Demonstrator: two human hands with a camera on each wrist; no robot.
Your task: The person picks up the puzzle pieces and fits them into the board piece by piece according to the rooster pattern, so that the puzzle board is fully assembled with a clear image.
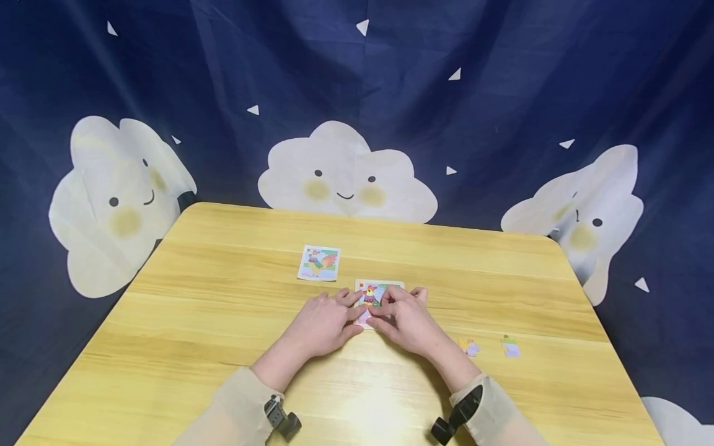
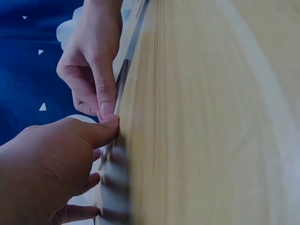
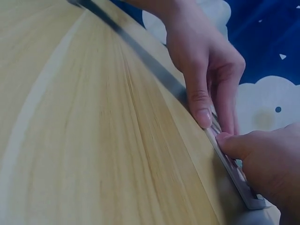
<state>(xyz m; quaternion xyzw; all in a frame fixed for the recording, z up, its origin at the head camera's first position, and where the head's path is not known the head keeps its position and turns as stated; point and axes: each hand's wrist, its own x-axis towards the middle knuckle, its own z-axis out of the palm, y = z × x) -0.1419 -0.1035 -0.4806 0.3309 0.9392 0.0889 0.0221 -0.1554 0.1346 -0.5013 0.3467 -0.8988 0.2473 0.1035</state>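
Note:
A small jigsaw puzzle board (image 1: 370,293) with a rooster picture lies flat on the table between both hands. My left hand (image 1: 325,322) rests at its left side, with spread fingers reaching onto the board and the thumb at the front edge. From the right, my right hand (image 1: 409,319) brings its thumb and index finger together over the lower part, apparently pinching a puzzle piece that the fingers mostly cover. In the left wrist view, the right thumb (image 2: 107,105) comes down at the board's rim, close to the left thumb (image 2: 110,123).
A square rooster picture card (image 1: 329,257) lies behind the board to the left. Loose puzzle pieces (image 1: 471,348) lie to the right, with another piece (image 1: 510,347) farther right. A blue cloud-patterned curtain (image 1: 480,124) hangs behind the wooden table (image 1: 223,297).

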